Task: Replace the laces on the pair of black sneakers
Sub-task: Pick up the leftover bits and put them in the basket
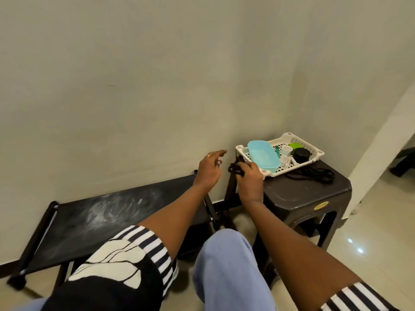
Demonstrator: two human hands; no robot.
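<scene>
1. Blue-jeaned knee (226,263) nearest, between both forearms.
2. Right hand (251,176) clamped on a bundled black lace (234,169), at the left edge of the dark plastic stool (301,194).
3. Left hand (210,168) hovering, fingers spread, gripping nothing, just beside.
4. Second black lace (314,175) loose on the stool, touching the white basket (314,153).
5. Black rack (107,218) bare at left.

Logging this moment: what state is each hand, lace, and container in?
Left hand: open, holding nothing.
Right hand: grips bundled black lace.
Loose black lace: lying on stool.
White basket: on stool, holding items.
Blue container: open, tilted in basket.
</scene>
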